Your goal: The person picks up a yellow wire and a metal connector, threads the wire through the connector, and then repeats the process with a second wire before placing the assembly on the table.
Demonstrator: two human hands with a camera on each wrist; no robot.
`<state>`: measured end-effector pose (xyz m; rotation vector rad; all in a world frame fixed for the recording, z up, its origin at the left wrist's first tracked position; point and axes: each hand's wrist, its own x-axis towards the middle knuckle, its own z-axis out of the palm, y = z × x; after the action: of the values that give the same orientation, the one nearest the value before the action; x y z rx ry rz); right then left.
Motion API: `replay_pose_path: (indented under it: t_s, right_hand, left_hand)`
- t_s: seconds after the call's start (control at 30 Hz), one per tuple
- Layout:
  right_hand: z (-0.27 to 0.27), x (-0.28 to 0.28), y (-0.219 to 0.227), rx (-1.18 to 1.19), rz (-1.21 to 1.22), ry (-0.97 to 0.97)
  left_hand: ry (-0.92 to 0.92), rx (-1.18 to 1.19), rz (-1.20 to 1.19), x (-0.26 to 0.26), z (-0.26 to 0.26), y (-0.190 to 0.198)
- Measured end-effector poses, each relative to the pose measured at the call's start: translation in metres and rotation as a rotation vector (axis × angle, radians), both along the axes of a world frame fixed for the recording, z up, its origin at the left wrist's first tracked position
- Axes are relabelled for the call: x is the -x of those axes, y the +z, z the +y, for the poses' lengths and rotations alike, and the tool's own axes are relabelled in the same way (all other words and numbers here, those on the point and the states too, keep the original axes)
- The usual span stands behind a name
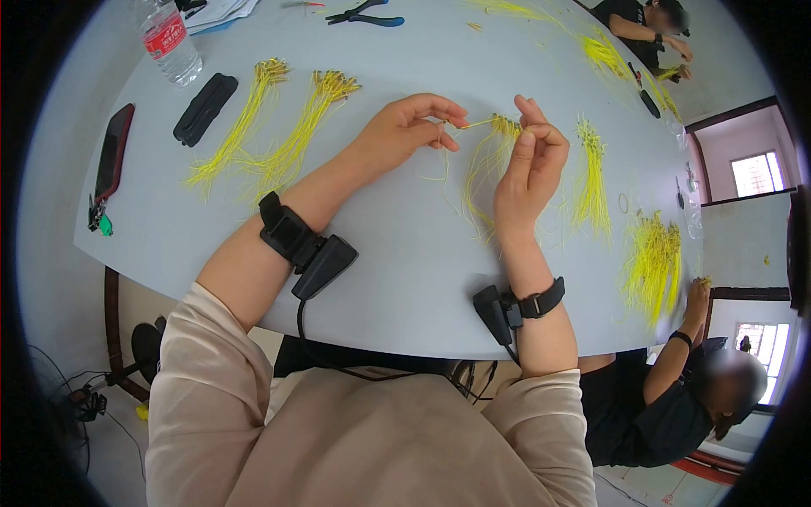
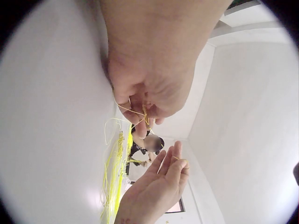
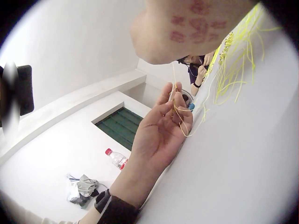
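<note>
My left hand (image 1: 407,128) pinches a thin yellow cord (image 1: 481,122) between thumb and fingers, above the table. A small gold-coloured piece (image 2: 145,113) on the cord shows at those fingertips in the left wrist view, with loose thread ends hanging beside it. To the right, my right hand (image 1: 532,169) pinches the cord's other end between thumb and index finger, its other fingers raised. The stretch between the hands looks taut. Behind the right hand lies a bundle of yellow cords (image 1: 486,169) with gold-coloured ends, partly hidden by that hand.
Two cord bundles (image 1: 308,127) lie left of my hands, and more cords (image 1: 591,190) lie to the right. A black case (image 1: 205,110), phone (image 1: 114,152), water bottle (image 1: 171,46) and pliers (image 1: 367,15) are on the table (image 1: 405,253). Other people sit at its right side.
</note>
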<state>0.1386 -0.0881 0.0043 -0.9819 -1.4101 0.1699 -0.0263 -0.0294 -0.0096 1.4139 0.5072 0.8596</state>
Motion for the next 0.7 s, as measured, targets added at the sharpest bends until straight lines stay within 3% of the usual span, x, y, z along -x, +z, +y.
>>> replay_pose_path:
  t_s: [0.43, 0.7]
  right_hand:
    - [-0.0008, 0.0008, -0.0008, 0.01, -0.003, 0.12]
    - [-0.0029, 0.0008, 0.0015, 0.073, 0.089, -0.074]
  left_hand:
    - [0.017, 0.05, 0.031, -0.002, 0.0002, -0.0008]
    - [0.145, -0.016, -0.001, -0.0016, 0.0023, -0.0036]
